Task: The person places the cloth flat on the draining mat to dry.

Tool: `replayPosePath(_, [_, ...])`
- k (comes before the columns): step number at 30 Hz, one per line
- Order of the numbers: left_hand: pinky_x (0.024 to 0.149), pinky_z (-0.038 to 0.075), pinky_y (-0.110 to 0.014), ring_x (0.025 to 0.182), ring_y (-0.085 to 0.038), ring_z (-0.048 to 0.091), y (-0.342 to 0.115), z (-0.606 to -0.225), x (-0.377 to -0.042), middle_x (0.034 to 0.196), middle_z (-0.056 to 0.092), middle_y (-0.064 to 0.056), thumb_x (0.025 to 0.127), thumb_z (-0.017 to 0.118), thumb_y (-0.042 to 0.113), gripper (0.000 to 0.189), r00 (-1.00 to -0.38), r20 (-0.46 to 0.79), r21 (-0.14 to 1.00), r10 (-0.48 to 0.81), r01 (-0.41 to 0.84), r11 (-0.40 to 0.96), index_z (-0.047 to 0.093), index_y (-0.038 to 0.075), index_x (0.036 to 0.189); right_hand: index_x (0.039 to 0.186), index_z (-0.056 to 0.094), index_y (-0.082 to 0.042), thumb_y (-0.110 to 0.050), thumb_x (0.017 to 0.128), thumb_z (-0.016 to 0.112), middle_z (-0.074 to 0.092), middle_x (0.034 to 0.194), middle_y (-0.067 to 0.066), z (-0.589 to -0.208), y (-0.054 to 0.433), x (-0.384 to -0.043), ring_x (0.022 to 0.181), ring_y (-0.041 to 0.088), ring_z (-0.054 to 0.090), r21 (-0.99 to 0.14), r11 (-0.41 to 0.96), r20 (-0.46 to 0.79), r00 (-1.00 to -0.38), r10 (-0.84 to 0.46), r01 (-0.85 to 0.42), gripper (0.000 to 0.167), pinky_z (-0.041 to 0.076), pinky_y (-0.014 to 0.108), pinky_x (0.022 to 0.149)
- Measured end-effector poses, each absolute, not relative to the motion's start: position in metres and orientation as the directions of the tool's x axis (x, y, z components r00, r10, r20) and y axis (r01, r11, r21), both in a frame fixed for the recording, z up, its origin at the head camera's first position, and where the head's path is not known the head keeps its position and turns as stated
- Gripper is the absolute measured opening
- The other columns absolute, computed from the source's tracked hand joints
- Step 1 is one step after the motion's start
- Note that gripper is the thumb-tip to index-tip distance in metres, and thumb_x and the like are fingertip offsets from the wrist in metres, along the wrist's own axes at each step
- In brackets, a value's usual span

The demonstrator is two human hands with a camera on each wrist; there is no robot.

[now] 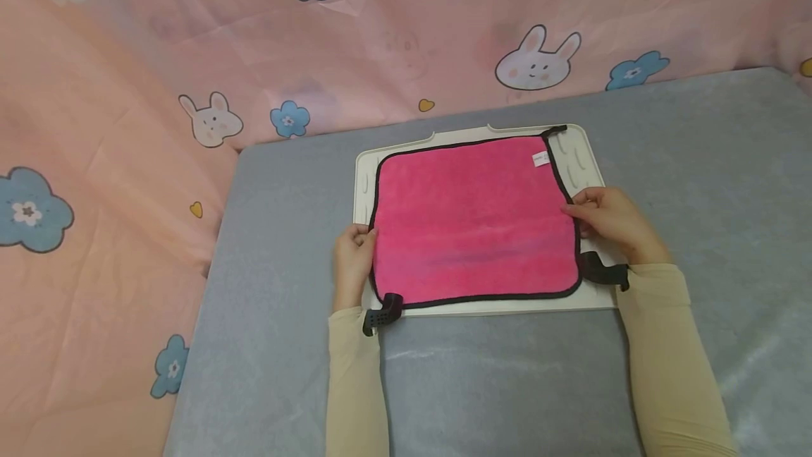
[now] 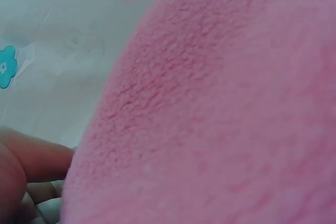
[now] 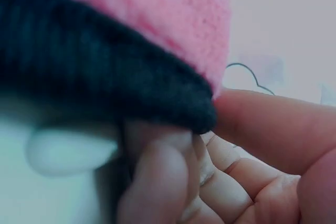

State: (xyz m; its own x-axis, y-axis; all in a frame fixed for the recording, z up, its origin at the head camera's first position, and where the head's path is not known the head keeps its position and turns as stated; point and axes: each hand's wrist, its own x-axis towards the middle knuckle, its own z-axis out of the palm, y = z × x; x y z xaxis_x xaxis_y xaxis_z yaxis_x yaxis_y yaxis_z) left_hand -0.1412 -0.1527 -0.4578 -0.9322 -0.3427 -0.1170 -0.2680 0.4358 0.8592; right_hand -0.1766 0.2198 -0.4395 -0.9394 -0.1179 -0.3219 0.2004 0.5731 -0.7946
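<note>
A pink plush towel (image 1: 476, 217) with black edging is spread out over a white tray (image 1: 596, 295), a small white label near its far right corner. My left hand (image 1: 353, 263) pinches its left edge between thumb and fingers. On the opposite side, my right hand (image 1: 615, 221) grips the right edge, thumb on top and fingers curled beneath. Close up in the right wrist view, the black binding (image 3: 105, 66) runs between the thumb (image 3: 273, 124) and the fingers. Pink pile fills most of the left wrist view, with the left thumb (image 2: 37, 156) at its edge.
The tray lies on a grey cloth-covered table (image 1: 285, 372). Behind and to the left hangs a pink curtain (image 1: 380, 41) printed with rabbits and blue flowers. A black hanging loop (image 1: 555, 130) sticks out at the towel's far right corner. Black wrist mounts (image 1: 383, 314) sit on both sleeves.
</note>
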Motion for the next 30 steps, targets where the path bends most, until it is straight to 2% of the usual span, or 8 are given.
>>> replayPosePath(6, [0.050,0.036,-0.023,0.055,-0.011,0.046,-0.1507,-0.4590,-0.1417,0.075,0.067,-0.012,0.091,0.061,0.016,0.019,-0.935,-0.097,0.819,-0.341,-0.270,0.506,0.064,-0.003,0.094,0.103,0.052,0.012,-0.020,0.095,0.055,0.051,0.057,-0.006,-0.4407,0.2203,-0.1766,0.055,0.008,0.050,-0.795,0.573,-0.319,-0.941,-0.115,0.199,0.033,0.044,0.024,0.053])
replayPosePath(14, [0.052,0.037,-0.024,0.058,-0.014,0.049,-0.1505,-0.4578,-0.1418,0.076,0.068,-0.013,0.092,0.061,0.018,0.021,-0.945,-0.089,0.807,-0.315,-0.253,0.534,0.064,-0.003,0.093,0.100,0.056,0.011,-0.028,0.096,0.054,0.050,0.062,-0.003,-0.4384,0.2182,-0.1750,0.057,0.009,0.048,-0.797,0.570,-0.295,-0.952,-0.083,0.197,0.039,0.043,0.025,0.052])
replayPosePath(22, [0.048,0.034,-0.022,0.053,-0.009,0.044,-0.1513,-0.4600,-0.1432,0.075,0.065,-0.012,0.093,0.058,0.011,0.016,-0.921,-0.076,0.896,-0.382,-0.231,0.379,0.062,-0.004,0.093,0.097,0.053,0.011,-0.019,0.095,0.056,0.057,0.061,-0.014,-0.4404,0.2204,-0.1755,0.054,0.003,0.050,-0.858,0.492,-0.194,-0.980,-0.044,0.148,0.030,0.045,0.019,0.052])
replayPosePath(25, [0.049,0.034,-0.022,0.053,-0.009,0.044,-0.1517,-0.4595,-0.1428,0.074,0.066,-0.012,0.092,0.060,0.013,0.017,-0.929,-0.066,0.870,-0.365,-0.233,0.434,0.064,-0.004,0.093,0.097,0.054,0.011,-0.018,0.095,0.056,0.057,0.061,-0.014,-0.4407,0.2205,-0.1758,0.054,0.002,0.051,-0.861,0.486,-0.189,-0.981,-0.037,0.148,0.030,0.044,0.018,0.052])
replayPosePath(30, [0.051,0.035,-0.023,0.054,-0.011,0.045,-0.1515,-0.4584,-0.1416,0.071,0.066,-0.012,0.091,0.062,0.014,0.019,-0.949,-0.055,0.805,-0.311,-0.226,0.549,0.065,-0.004,0.095,0.099,0.056,0.011,-0.019,0.095,0.057,0.056,0.063,-0.009,-0.4408,0.2190,-0.1771,0.057,0.004,0.049,-0.815,0.555,-0.231,-0.972,-0.043,0.169,0.030,0.044,0.020,0.053])
